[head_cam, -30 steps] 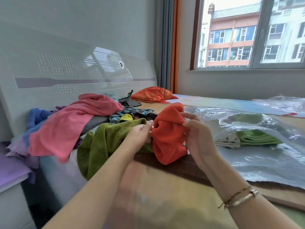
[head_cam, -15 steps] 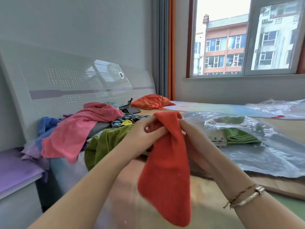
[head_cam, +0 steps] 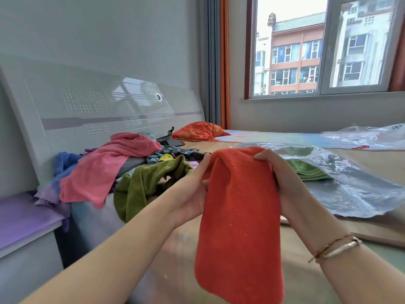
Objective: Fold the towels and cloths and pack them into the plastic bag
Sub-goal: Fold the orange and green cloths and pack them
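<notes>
I sit at a bed (head_cam: 230, 270) under a window (head_cam: 324, 47), the headboard (head_cam: 105, 110) to my left. A cloth pile (head_cam: 122, 165) lies left, the plastic bag (head_cam: 350, 183) right, bare mattress between. My left hand (head_cam: 192, 189) and right hand (head_cam: 282, 183) pinch the orange towel (head_cam: 238, 220), now spread wider and hanging lower than half a second ago.

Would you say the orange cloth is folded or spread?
Spread: the orange cloth hangs lengthwise from both hands, left hand and right hand.
</notes>
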`<action>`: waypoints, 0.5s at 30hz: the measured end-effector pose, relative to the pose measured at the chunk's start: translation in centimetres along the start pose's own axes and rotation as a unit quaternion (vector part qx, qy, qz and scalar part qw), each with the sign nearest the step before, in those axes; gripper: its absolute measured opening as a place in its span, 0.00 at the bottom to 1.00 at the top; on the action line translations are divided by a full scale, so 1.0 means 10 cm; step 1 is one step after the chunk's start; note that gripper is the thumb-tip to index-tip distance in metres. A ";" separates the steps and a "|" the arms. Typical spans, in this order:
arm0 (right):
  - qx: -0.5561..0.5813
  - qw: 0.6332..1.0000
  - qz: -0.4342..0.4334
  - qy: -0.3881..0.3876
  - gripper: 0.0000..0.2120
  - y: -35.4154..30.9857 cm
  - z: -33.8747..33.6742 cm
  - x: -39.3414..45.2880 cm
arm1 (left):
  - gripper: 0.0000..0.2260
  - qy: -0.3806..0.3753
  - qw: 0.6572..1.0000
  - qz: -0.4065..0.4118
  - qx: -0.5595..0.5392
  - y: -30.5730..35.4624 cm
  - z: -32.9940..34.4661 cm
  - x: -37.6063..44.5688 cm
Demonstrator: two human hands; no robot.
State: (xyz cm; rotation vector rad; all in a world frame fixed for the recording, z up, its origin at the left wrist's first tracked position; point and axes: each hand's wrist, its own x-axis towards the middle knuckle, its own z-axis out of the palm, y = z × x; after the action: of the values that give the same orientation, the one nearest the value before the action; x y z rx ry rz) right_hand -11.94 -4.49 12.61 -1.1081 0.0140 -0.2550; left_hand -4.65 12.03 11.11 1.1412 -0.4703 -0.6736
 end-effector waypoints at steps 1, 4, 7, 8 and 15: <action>0.005 1.000 -0.006 -0.003 0.06 0.00 -0.01 0.00 | 0.20 0.018 0.999 0.003 -0.031 -0.02 -0.03 0.04; 0.017 1.000 -0.015 -0.013 0.06 0.00 -0.04 0.00 | 0.12 0.075 0.996 -0.033 -0.044 -0.10 -0.10 0.13; 0.007 1.000 -0.009 -0.017 0.05 0.00 -0.05 0.00 | 0.11 0.065 0.991 -0.112 0.035 -0.22 -0.08 0.12; -0.003 1.000 -0.004 -0.018 0.05 0.01 -0.06 -0.01 | 0.11 0.052 0.989 -0.129 0.045 -0.25 -0.02 0.10; -0.039 0.999 0.001 -0.011 0.06 -0.04 -0.15 0.02 | 0.21 -0.003 0.993 -0.114 -0.044 -0.36 0.23 0.15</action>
State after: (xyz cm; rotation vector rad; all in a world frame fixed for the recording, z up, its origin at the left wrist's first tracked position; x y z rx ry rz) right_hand -12.01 -6.03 12.32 -1.1882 0.0052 -0.2427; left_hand -5.99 8.56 8.59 1.1195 -0.3153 -0.8885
